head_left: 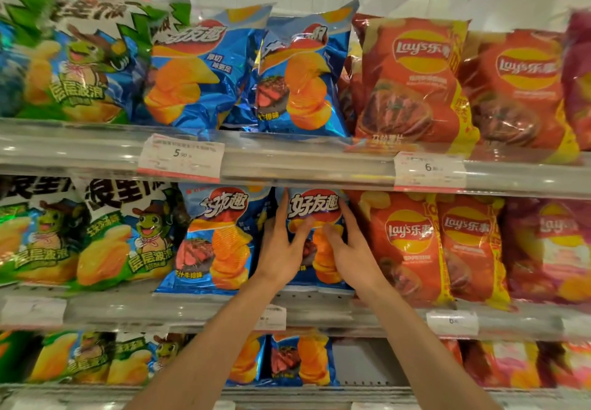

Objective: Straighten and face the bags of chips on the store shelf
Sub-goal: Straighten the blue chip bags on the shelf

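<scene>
Both forearms reach up from the bottom edge. The left hand (281,246) grasps the left side of a blue chip bag (315,208), fingers up along its edge and thumb across the front. The right hand (350,250) grasps its right side likewise. The bag stands upright, facing out, on the middle shelf (192,310) between another blue bag (220,237) and an orange Lay's bag (403,246).

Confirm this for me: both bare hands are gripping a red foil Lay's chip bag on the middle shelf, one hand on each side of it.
Not quite. The head view shows the left hand and right hand gripping a blue foil chip bag with a steak picture, not a red Lay's one. The red foil Lay's bag stands untouched beside it. The rest holds: middle shelf, one hand on each side.
</scene>
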Action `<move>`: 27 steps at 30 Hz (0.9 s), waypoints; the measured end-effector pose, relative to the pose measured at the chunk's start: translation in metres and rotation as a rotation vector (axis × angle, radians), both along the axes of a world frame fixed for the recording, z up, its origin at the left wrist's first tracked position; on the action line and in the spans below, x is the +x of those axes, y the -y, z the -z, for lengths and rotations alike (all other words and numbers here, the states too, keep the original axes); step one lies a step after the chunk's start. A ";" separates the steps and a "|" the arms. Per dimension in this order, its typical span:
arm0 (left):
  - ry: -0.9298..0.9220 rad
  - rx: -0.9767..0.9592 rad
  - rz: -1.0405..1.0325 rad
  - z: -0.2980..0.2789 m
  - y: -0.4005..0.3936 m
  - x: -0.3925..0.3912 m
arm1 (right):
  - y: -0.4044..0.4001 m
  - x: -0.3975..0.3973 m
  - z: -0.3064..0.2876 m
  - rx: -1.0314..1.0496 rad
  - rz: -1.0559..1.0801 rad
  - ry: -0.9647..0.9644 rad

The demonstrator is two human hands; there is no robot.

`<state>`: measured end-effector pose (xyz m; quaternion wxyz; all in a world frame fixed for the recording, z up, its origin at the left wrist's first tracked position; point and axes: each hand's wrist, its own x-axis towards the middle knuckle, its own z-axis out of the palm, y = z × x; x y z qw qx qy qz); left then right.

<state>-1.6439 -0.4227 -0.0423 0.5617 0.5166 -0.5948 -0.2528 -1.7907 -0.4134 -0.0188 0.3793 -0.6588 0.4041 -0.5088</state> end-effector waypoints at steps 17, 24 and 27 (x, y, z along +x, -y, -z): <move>0.136 0.022 -0.119 -0.010 0.002 -0.003 | 0.020 0.008 0.009 0.030 0.080 -0.037; 0.155 0.004 -0.141 -0.003 0.005 -0.004 | 0.017 0.012 0.007 0.022 0.115 -0.099; 0.193 -0.016 -0.168 -0.001 0.002 -0.001 | 0.011 0.012 0.010 -0.063 0.157 -0.120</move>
